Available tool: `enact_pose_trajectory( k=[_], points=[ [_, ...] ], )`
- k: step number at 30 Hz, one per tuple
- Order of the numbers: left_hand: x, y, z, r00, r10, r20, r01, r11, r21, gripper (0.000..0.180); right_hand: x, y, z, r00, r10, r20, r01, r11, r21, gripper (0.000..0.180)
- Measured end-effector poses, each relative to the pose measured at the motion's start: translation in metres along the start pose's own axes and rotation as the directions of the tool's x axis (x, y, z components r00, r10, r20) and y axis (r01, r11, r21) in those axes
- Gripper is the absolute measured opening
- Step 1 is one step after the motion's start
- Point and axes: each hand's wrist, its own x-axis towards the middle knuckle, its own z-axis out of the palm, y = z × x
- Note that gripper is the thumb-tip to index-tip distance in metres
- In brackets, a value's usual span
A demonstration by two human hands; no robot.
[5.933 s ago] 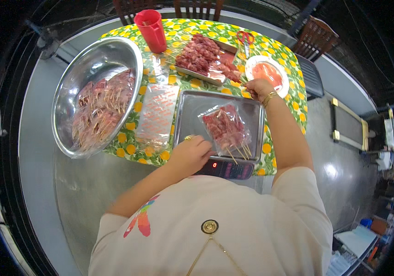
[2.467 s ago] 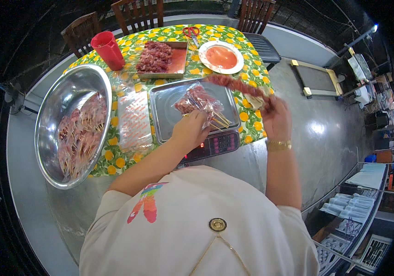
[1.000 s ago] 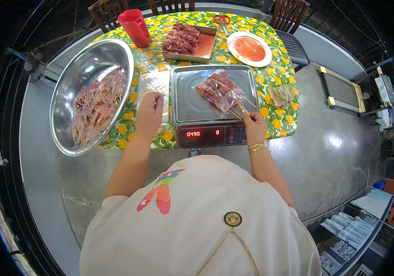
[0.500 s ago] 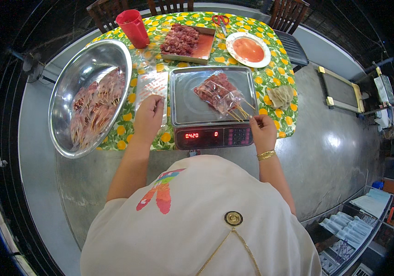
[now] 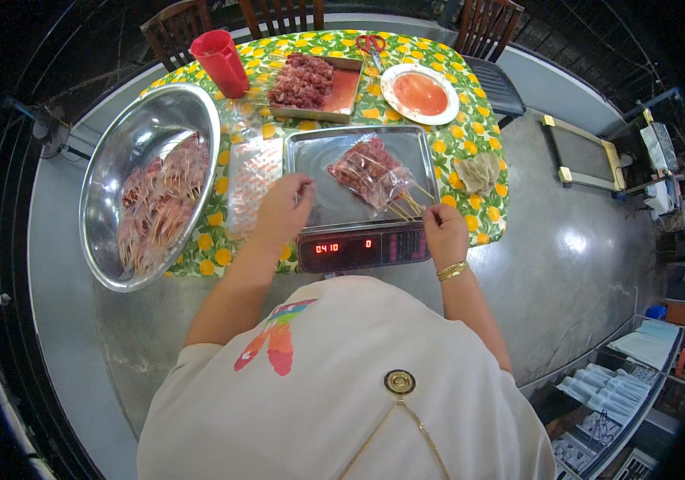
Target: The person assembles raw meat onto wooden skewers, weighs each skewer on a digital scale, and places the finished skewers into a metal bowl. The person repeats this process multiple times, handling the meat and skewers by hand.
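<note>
A clear plastic bag of raw meat skewers (image 5: 369, 170) lies slantwise on the metal tray (image 5: 310, 144) of a digital scale (image 5: 350, 250), its bare stick ends pointing to the near right. At those ends is my right hand (image 5: 447, 237), thumb and fingers pinched together on the sticks. My left hand (image 5: 285, 210) hovers by the tray's near left edge, fingers curled in and nothing visible in them. Beside it lies a stack of clear printed plastic bags (image 5: 253, 180). Red digits glow on the scale's front panel.
On the left, a big steel basin (image 5: 213, 152) holds many bagged skewers. Farther back stand a red pitcher (image 5: 221, 66), a rectangular pan (image 5: 341, 116) of skewers in reddish liquid, red-handled scissors (image 5: 371, 45) and a white plate (image 5: 448, 114) of reddish liquid. A crumpled cloth (image 5: 478, 173) lies right.
My left hand has moved right, from the plastic bags to the tray's edge. My right hand has come closer to the stick ends. The scale's reading has dropped slightly.
</note>
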Motion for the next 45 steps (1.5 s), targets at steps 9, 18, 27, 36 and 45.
enact_pose_trajectory(
  k=[9,18,27,36,45],
  points=[
    [0.011,0.031,0.095,0.980,-0.035,0.195,0.018,0.996,0.087,0.028,0.081,0.000,-0.020,0.983,-0.153,0.105,0.144,0.986,0.087,0.018],
    [-0.010,0.013,0.108,0.986,0.138,0.092,-0.134,0.989,-0.056,0.021,0.141,0.001,0.017,0.702,-0.368,0.609,0.446,0.895,0.027,0.024],
    [0.020,0.053,0.071,0.986,-0.142,0.087,0.161,0.950,-0.267,0.018,0.139,-0.019,0.033,0.559,-0.444,0.700,0.337,0.893,0.298,0.020],
    [0.081,0.112,-0.008,0.989,-0.146,0.035,0.137,0.972,0.189,0.019,0.156,-0.108,-0.020,0.686,-0.495,0.533,0.431,0.867,0.251,0.018],
    [0.071,0.146,-0.033,0.984,-0.049,0.172,-0.001,0.960,0.279,0.018,0.155,-0.134,-0.079,0.667,-0.531,0.523,0.608,0.794,0.031,0.014]
  ],
)
